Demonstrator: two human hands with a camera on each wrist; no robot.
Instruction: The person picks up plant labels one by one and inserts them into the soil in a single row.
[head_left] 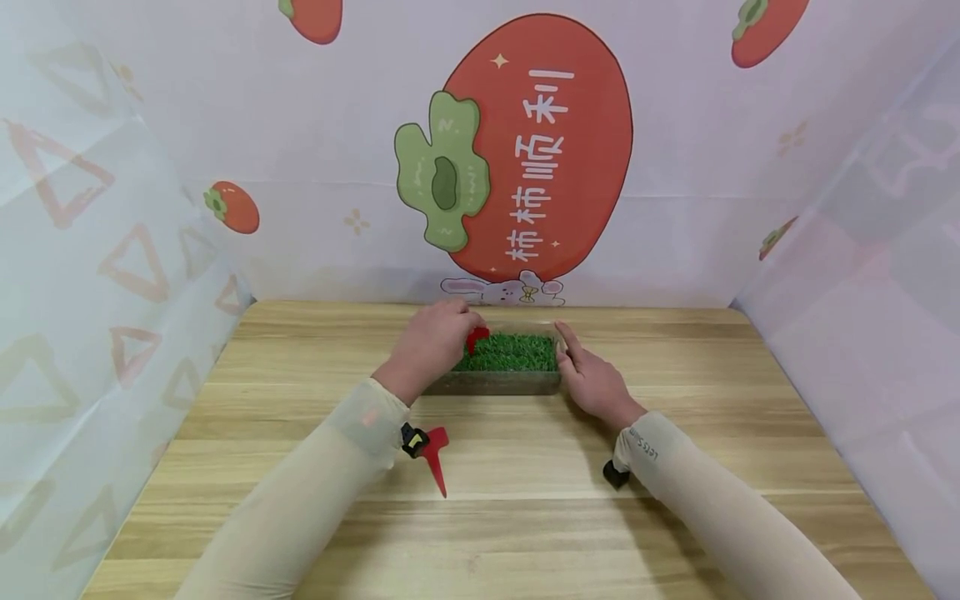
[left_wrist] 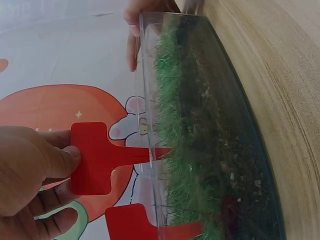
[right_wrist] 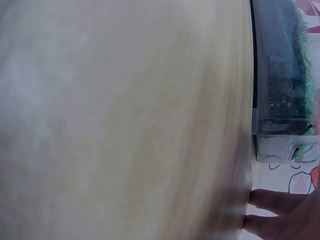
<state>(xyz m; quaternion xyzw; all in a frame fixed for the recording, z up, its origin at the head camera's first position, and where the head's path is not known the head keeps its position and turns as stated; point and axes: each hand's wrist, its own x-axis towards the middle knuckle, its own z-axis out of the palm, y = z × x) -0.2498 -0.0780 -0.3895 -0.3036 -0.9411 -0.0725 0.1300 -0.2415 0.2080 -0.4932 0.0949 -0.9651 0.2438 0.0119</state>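
Note:
A clear rectangular box [head_left: 495, 384] holds green grass [head_left: 517, 352] over dark soil. My left hand [head_left: 438, 340] pinches the head of a red T-shaped plant label [left_wrist: 92, 158] between thumb and fingers; its stem reaches over the rim with the tip at the grass. Beside it in the left wrist view, a second red label [left_wrist: 131, 222] stands in the grass. At the box's right end, my right hand [head_left: 596, 382] touches the corner with an extended index finger. Two of its fingertips [right_wrist: 257, 196] rest on the table in the right wrist view.
Another red plant label [head_left: 437, 458] lies on the wooden table [head_left: 525, 517], close to the left wrist's camera. Printed white cloth [head_left: 315, 150] stands directly behind the table and along both sides.

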